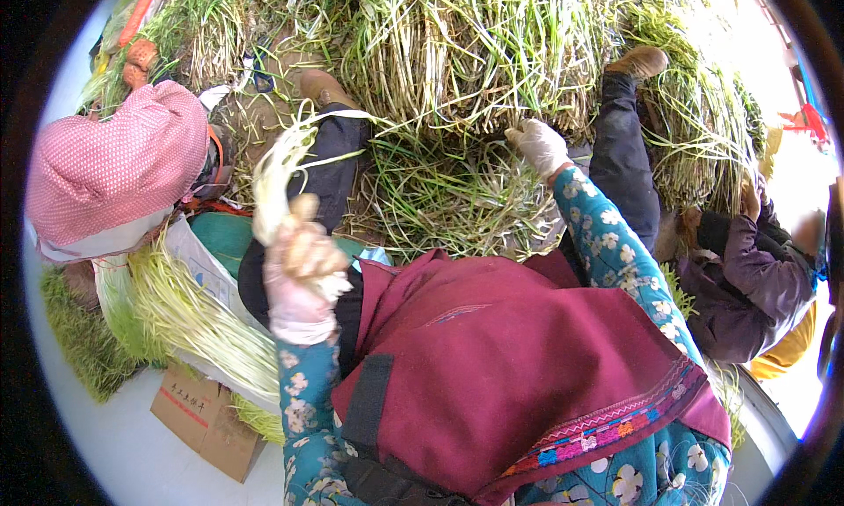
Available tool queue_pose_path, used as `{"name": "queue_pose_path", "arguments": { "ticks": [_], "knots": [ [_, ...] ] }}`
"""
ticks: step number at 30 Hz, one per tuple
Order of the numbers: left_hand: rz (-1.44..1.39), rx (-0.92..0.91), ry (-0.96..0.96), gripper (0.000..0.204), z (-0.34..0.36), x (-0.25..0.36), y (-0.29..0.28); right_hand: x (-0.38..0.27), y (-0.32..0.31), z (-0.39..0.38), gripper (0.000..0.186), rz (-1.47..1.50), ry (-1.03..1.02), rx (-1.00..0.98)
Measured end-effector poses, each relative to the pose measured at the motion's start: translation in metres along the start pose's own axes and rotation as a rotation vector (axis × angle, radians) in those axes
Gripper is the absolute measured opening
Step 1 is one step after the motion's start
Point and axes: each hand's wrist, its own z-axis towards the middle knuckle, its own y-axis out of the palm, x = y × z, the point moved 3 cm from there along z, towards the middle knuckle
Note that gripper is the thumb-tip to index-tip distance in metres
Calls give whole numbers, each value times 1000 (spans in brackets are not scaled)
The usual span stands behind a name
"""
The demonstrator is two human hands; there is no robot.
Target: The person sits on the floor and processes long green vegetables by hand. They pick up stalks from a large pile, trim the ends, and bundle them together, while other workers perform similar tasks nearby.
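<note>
My left hand (303, 282), in a pale thin glove, is closed round a bunch of pale yellow-green leafy stalks (286, 159), like chives, that stand up from the fist. The hand is slightly blurred, raised above my left thigh. Farther off, my right hand (541, 145), in a whitish glove, reaches to the lower edge of a big heap of long green stalks (475, 49). Its fingers are drawn together; what they hold, if anything, does not show. Between my legs lies a loose pile of green leaves and stalks (448, 194).
At my left, a white container (207, 269) holds pale stalks beside a cardboard piece (207, 418). A person in a pink dotted head covering (127, 167) sits close by there. Another person in a purple jacket (747, 286) works at the right, by more stalks (694, 128).
</note>
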Motion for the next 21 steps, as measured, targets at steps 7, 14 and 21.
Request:
{"name": "queue_pose_path", "arguments": {
  "ticks": [7,14,21],
  "knots": [
    [119,-55,524,39,-44,69,47,20,9,6,23,803,281,-34],
    [-39,-214,136,20,-29,2,14,-19,-169,-67,23,1160,-113,-82],
    [-40,-128,172,16,-38,-2,10,-50,-267,-140,33,1417,-808,-62]
  ]
}}
